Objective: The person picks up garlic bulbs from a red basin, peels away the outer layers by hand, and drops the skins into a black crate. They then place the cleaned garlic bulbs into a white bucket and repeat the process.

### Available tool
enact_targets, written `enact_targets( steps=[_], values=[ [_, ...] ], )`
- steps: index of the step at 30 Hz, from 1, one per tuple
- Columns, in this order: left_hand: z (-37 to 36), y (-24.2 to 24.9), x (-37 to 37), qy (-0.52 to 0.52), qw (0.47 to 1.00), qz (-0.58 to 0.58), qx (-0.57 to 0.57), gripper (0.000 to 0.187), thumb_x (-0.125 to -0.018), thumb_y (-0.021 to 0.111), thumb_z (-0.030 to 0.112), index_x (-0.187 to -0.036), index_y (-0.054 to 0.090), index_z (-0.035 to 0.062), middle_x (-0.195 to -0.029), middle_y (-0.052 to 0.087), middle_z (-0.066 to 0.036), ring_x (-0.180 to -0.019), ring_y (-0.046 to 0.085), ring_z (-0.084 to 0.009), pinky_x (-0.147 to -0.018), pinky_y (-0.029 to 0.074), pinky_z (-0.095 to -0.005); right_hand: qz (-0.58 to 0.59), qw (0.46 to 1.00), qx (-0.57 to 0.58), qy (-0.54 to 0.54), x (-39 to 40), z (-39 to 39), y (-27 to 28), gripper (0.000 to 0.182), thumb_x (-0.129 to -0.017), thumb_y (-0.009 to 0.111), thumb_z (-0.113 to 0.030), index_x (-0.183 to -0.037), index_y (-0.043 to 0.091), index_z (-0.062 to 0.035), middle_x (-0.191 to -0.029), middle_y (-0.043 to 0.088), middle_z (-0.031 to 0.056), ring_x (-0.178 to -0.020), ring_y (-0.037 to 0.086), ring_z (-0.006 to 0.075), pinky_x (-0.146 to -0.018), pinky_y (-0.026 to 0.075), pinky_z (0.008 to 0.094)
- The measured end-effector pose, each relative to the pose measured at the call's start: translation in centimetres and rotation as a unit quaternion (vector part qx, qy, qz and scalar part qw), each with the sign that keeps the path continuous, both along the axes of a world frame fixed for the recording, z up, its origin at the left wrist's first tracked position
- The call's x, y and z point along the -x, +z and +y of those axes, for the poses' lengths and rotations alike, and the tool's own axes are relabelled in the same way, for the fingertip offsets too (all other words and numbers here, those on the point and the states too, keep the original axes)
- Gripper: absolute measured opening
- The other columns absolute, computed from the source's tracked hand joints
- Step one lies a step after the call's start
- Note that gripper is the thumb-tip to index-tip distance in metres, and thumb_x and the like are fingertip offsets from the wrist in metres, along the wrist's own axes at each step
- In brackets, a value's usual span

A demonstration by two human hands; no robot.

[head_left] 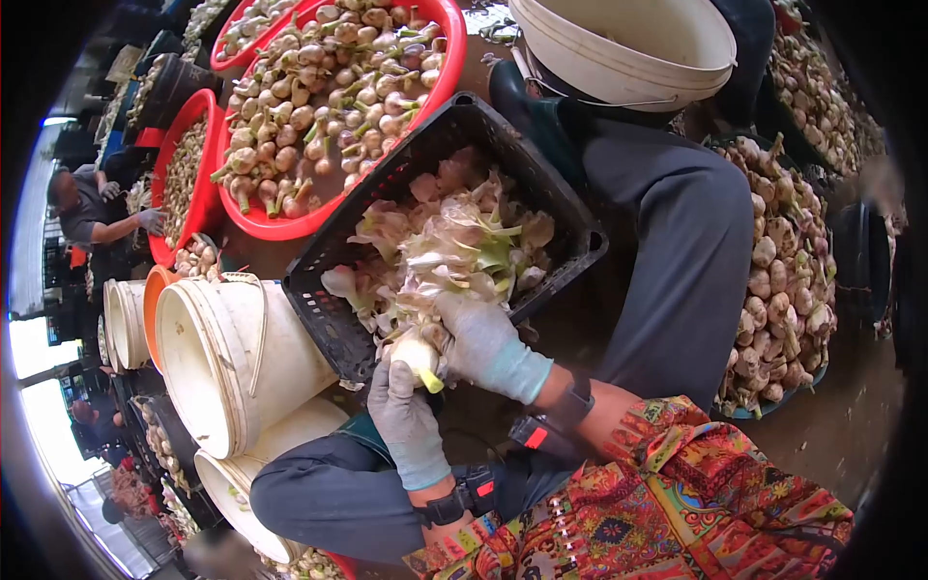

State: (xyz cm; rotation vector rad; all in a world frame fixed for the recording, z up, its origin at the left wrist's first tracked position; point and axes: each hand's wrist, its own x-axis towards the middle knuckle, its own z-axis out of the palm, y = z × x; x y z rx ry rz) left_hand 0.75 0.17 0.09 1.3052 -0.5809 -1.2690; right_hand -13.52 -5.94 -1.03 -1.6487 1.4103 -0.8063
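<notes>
A white garlic bulb [416, 359] with a short green stem is held between my two gloved hands, over the near edge of a black plastic crate [333, 324]. My left hand [404, 420] grips the bulb from below, its fingers closed around the side. From the right, my right hand [480, 346] presses against the bulb with bent fingers, partly hiding it. Loose garlic skins [454, 246] fill much of the crate just beyond my hands. Both hands wear grey knitted gloves with light blue cuffs.
Red tubs of garlic bulbs [314, 121] stand at the upper left. White buckets [232, 353] lie tipped at left; another bucket [619, 58] stands at the top. A pile of garlic [778, 280] sits right of my knee. A co-worker [92, 208] is at far left.
</notes>
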Motion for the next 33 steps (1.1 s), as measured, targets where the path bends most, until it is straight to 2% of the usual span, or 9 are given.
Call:
enact_targets(
  steps=[6,9,10,12,16,24,28,29,33],
  values=[
    [0.0,1.0,-0.2,-0.004,0.982,0.182,0.054,0.052,-0.094,0.056,0.028,-0.132,0.041,-0.0041,-0.124,0.053,-0.013,-0.109,0.054,-0.025,-0.093,0.046,-0.0419,0.13,0.988,-0.081,-0.034,1.8,-2.9,-2.9,0.023,-0.08,0.06,-0.013,-0.101,0.059,-0.006,-0.082,0.061,0.0193,-0.086,0.061,0.0373,-0.071,0.049,0.0465],
    [-0.2,1.5,-0.1,-0.019,0.971,0.22,0.088,0.05,-0.095,0.055,0.026,-0.136,0.039,0.0017,-0.131,0.048,-0.013,-0.114,0.051,-0.0249,-0.098,0.043,-0.0416,0.129,0.991,-0.026,-0.005,3.2,-1.8,-0.2,0.044,-0.077,0.063,-0.019,-0.12,0.055,-0.0106,-0.11,0.058,0.0162,-0.086,0.064,0.0327,-0.073,0.052,0.041],
    [-0.3,1.6,0.2,-0.019,0.97,0.223,0.091,0.05,-0.095,0.055,0.026,-0.136,0.039,0.0017,-0.131,0.048,-0.013,-0.114,0.051,-0.0249,-0.098,0.043,-0.0416,0.031,0.998,0.06,-0.01,3.1,-1.0,0.4,0.038,-0.078,0.066,-0.024,-0.112,0.06,-0.0087,-0.1,0.062,0.0163,-0.084,0.064,0.0322,-0.074,0.052,0.0398],
    [-0.5,1.6,0.8,-0.005,0.973,0.22,0.066,0.048,-0.094,0.056,0.024,-0.134,0.041,0.0012,-0.127,0.052,-0.012,-0.112,0.053,-0.0247,-0.099,0.043,-0.0393,-0.132,0.982,-0.075,0.113,2.9,-0.4,1.9,0.031,-0.079,0.067,-0.028,-0.103,0.064,-0.0073,-0.087,0.065,0.0161,-0.079,0.065,0.0322,-0.073,0.052,0.0391],
    [-0.5,1.0,1.4,-0.01,0.995,-0.033,0.093,0.035,-0.092,0.059,0.018,-0.119,0.048,-0.0005,-0.115,0.058,-0.014,-0.107,0.056,-0.0236,-0.098,0.043,-0.0358,-0.093,0.98,-0.133,0.114,2.1,-0.1,2.9,0.026,-0.082,0.067,-0.027,-0.095,0.064,-0.0049,-0.086,0.065,0.0168,-0.08,0.063,0.0327,-0.072,0.049,0.0389],
    [-0.9,-0.2,1.8,0.003,0.998,-0.01,0.062,0.042,-0.091,0.062,0.029,-0.119,0.049,0.0002,-0.116,0.055,-0.012,-0.108,0.053,-0.0222,-0.098,0.042,-0.0352,-0.049,0.986,-0.154,0.032,0.1,-0.6,0.8,0.023,-0.077,0.061,-0.02,-0.088,0.057,0.0009,-0.079,0.061,0.0229,-0.08,0.062,0.0392,-0.072,0.049,0.043],
    [-1.2,0.5,2.0,-0.019,0.998,0.042,0.041,0.048,-0.093,0.057,0.034,-0.125,0.046,0.0009,-0.115,0.054,-0.011,-0.109,0.053,-0.0219,-0.095,0.044,-0.0347,-0.259,0.946,-0.192,-0.022,0.7,-1.5,-0.2,0.033,-0.08,0.056,-0.013,-0.109,0.058,0.0038,-0.09,0.064,0.0216,-0.073,0.064,0.0305,-0.07,0.05,0.04],
    [-1.2,0.7,1.8,-0.013,0.998,0.061,-0.002,0.047,-0.095,0.055,0.032,-0.128,0.045,0.0008,-0.117,0.055,-0.011,-0.107,0.055,-0.022,-0.093,0.046,-0.0362,-0.269,0.935,-0.229,-0.004,1.1,-1.4,-0.4,0.038,-0.083,0.055,-0.012,-0.117,0.056,0.0031,-0.094,0.065,0.0166,-0.077,0.063,0.0204,-0.071,0.051,0.0346],
    [-0.7,0.6,1.0,-0.051,0.994,0.041,-0.085,0.046,-0.096,0.052,0.028,-0.132,0.042,0.0007,-0.116,0.057,-0.011,-0.098,0.061,-0.0202,-0.084,0.051,-0.0344,-0.316,0.903,-0.284,0.064,1.8,-1.2,1.5,0.04,-0.086,0.054,-0.012,-0.123,0.051,0.0006,-0.093,0.062,0.0091,-0.076,0.06,0.0094,-0.063,0.05,0.0237]
  ],
)
